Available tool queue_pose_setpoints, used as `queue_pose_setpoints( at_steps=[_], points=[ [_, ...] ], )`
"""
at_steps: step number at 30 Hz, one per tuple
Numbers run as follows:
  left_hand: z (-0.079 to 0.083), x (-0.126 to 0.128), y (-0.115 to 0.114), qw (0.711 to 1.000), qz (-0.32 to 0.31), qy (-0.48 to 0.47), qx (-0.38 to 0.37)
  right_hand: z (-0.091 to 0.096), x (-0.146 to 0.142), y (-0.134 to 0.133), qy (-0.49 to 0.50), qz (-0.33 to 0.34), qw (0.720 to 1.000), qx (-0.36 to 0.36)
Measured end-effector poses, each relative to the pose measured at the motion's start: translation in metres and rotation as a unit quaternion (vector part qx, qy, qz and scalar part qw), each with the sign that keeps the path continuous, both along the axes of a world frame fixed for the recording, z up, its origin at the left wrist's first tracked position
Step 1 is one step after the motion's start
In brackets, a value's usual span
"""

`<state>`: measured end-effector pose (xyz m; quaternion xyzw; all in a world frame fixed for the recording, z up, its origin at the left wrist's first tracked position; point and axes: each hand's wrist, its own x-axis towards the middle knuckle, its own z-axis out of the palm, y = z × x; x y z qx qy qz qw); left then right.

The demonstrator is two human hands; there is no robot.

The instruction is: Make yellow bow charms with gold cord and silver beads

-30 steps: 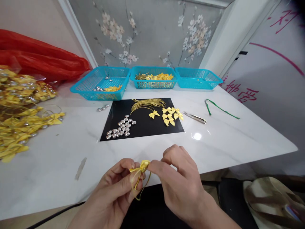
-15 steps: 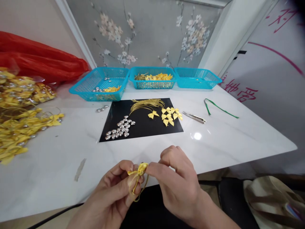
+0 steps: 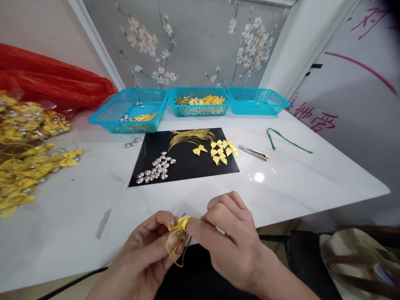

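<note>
- Left hand (image 3: 150,246) pinches a yellow bow (image 3: 180,223) with looped gold cord (image 3: 183,259), at the white table's (image 3: 296,179) near edge.
- Right hand (image 3: 233,241), fingers curled, touches the bow's right side; its grip is hidden.
- Beyond: silver beads (image 3: 158,165) on a black mat (image 3: 190,167).

Held bow (image 3: 181,223) before mat (image 3: 190,164); beads (image 3: 158,170) on mat's L, bskts (image 3: 200,111) behind.

Left hand (image 3: 150,246): bare, with slim fingers.
Right hand (image 3: 233,241): bare, with rounded knuckles.
Right forearm (image 3: 283,275), behind this hand: bare as far as visible.
Black area (image 3: 194,277), below, between both hands: plain; whether clothing, cannot tell.
</note>
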<state>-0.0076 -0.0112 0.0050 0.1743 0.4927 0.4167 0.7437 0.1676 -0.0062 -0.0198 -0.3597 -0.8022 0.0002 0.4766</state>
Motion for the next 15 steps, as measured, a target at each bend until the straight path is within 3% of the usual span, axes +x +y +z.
queue_pose_setpoints(
  at_steps=[7, 15],
  points=[
    [0.001, 0.003, 0.000, 1.000, 0.007, -0.006, 0.006, -0.002, -0.001, -0.001, 0.049, -0.003, 0.999, -0.018],
    [0.004, 0.001, -0.002, 1.000, 0.011, -0.011, 0.001, 0.008, 0.000, 0.000, 0.111, 0.059, 0.987, -0.098]
  ],
)
